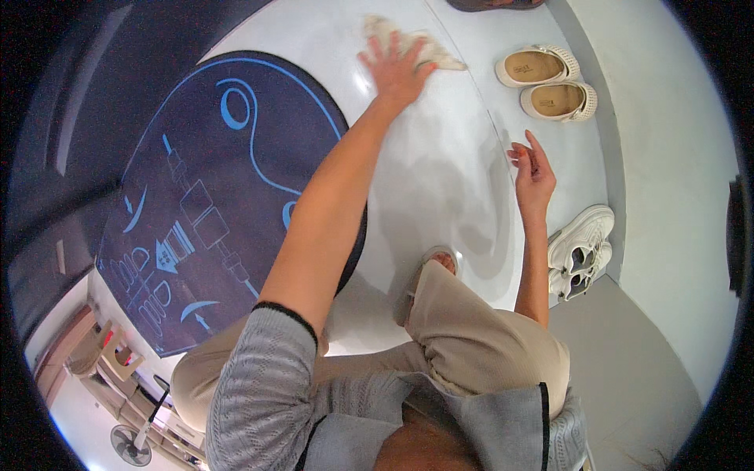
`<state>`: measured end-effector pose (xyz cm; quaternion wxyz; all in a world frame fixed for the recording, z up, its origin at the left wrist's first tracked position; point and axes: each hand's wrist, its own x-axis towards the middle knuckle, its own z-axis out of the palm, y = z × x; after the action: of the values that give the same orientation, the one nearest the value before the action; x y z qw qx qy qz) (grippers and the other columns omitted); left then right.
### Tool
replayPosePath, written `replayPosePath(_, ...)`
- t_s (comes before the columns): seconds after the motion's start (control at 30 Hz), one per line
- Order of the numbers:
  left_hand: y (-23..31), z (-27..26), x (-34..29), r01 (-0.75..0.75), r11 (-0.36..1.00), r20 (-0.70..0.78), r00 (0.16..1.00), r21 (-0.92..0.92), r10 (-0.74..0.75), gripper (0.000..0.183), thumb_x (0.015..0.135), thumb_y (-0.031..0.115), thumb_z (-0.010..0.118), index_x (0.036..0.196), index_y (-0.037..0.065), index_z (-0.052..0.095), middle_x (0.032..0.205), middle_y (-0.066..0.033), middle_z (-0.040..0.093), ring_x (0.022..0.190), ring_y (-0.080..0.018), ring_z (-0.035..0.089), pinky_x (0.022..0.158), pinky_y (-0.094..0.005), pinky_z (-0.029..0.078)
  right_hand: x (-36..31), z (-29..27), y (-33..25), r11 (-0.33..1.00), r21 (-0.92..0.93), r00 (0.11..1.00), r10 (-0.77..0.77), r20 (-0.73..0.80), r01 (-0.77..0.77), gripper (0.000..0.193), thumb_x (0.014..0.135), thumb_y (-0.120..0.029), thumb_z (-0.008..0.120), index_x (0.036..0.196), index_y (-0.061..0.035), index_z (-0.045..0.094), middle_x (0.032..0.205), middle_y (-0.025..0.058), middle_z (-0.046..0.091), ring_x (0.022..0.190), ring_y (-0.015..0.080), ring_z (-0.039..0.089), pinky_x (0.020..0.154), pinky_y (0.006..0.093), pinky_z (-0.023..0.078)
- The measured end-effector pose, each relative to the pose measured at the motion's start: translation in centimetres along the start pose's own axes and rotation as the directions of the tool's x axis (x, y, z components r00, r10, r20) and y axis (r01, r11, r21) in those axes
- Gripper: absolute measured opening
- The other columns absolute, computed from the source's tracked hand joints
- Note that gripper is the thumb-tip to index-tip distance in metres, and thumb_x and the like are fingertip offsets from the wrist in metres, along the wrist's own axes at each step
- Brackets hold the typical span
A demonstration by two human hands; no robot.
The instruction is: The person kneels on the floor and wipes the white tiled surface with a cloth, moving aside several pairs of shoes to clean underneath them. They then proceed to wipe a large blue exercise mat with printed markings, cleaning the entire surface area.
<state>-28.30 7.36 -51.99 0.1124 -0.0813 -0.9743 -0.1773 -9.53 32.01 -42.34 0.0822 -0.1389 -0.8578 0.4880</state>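
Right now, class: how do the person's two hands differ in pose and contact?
The left hand lies flat, fingers spread, pressing a crumpled cloth on the white floor; the right hand hovers, touching nothing. The left arm reaches further forward than the right. Both are bare.

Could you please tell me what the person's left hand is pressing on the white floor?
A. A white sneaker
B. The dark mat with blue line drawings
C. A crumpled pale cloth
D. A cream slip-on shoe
C: the left hand lies flat, fingers spread, on a crumpled pale cloth on the glossy white floor, apart from the cream slip-on shoes and beside the dark mat, not on it.
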Motion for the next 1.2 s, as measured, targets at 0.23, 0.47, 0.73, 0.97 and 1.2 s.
replayPosePath(0.23,7.1,-1.0,-13.2,-0.464,0.836,0.219,0.819,-0.292,0.531,0.052,0.085,0.022,0.063,0.137,0.022,0.056,0.149,-0.0121,0.043,0.143,-0.0346,0.032,0.114,-0.0618,0.022,-0.6,-0.4,-0.4,0.992,0.064,0.994,0.109,-0.020,-0.107,0.035,0.100,-0.012,0.055,0.133,-0.0028,0.058,0.103,0.0108,0.073,0.091,0.0156,0.070,0.082,0.0295,0.054)
replayPosePath(0.47,-0.9,-7.8,-32.7,-0.472,0.732,0.244,0.732,-0.492,0.636,0.050,0.089,0.012,0.053,0.139,0.018,0.050,0.149,-0.0156,0.042,0.140,-0.0380,0.038,0.115,-0.0579,0.027,-0.7,2.0,-1.6,0.997,0.076,0.996,-0.011,0.084,0.004,0.038,0.102,-0.010,0.049,0.139,-0.0024,0.052,0.112,0.0149,0.069,0.097,0.0189,0.069,0.085,0.0311,0.055)
replayPosePath(0.73,-17.0,-13.3,-28.6,-0.122,0.992,0.070,0.990,-0.031,0.123,0.060,0.082,-0.001,0.055,0.139,0.015,0.049,0.145,-0.0129,0.044,0.139,-0.0344,0.037,0.117,-0.0507,0.028,-1.4,4.5,-5.6,0.995,-0.008,0.977,-0.092,0.194,0.096,0.039,0.103,-0.011,0.048,0.141,-0.0024,0.050,0.113,0.0143,0.069,0.100,0.0199,0.068,0.087,0.0325,0.056)
replayPosePath(0.97,-38.5,-23.9,-36.4,0.677,0.727,-0.259,0.726,0.113,-0.637,0.055,0.092,0.013,0.057,0.145,0.018,0.045,0.143,-0.0171,0.048,0.137,-0.0414,0.037,0.113,-0.0555,0.024,-1.4,3.5,-6.4,0.993,0.010,0.966,-0.120,0.230,0.121,0.040,0.104,-0.011,0.047,0.143,-0.0042,0.048,0.114,0.0139,0.068,0.100,0.0193,0.067,0.087,0.0320,0.054)
replayPosePath(1.2,-23.8,-16.6,-28.3,0.078,0.994,-0.316,0.944,-0.074,-0.098,0.047,0.079,0.016,0.068,0.125,0.013,0.057,0.135,-0.0157,0.051,0.126,-0.0387,0.046,0.104,-0.0545,0.037,-2.3,5.6,-7.4,0.980,-0.036,0.949,-0.181,0.259,0.197,0.038,0.103,-0.011,0.049,0.140,-0.0053,0.053,0.107,0.0145,0.071,0.094,0.0190,0.069,0.082,0.0325,0.055)
